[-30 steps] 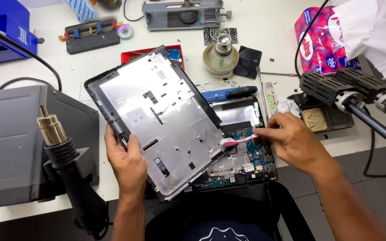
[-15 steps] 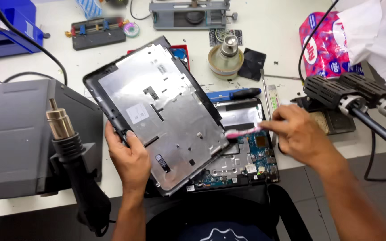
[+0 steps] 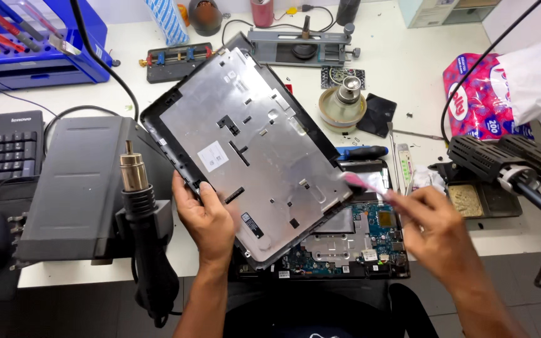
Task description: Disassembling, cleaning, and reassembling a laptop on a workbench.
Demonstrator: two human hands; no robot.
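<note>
The left hand (image 3: pixel 205 216) grips the lower left edge of a tilted laptop panel (image 3: pixel 245 150), thumb on its silvery metal backing, fingers wrapped under the black rim. The panel leans over the open laptop base (image 3: pixel 352 241) with its blue circuit board at the near edge of the surface (image 3: pixel 408 75). The panel looks thin, stiff and fairly light, but probably fragile; the rim seems the safest hold. The right hand (image 3: pixel 436 228) pinches a blurred pink brush (image 3: pixel 361 181), bristles near the panel's lower corner.

Both forearms bare, no sleeves/gloves; dark top w/ pale print visible at bottom edge.
</note>
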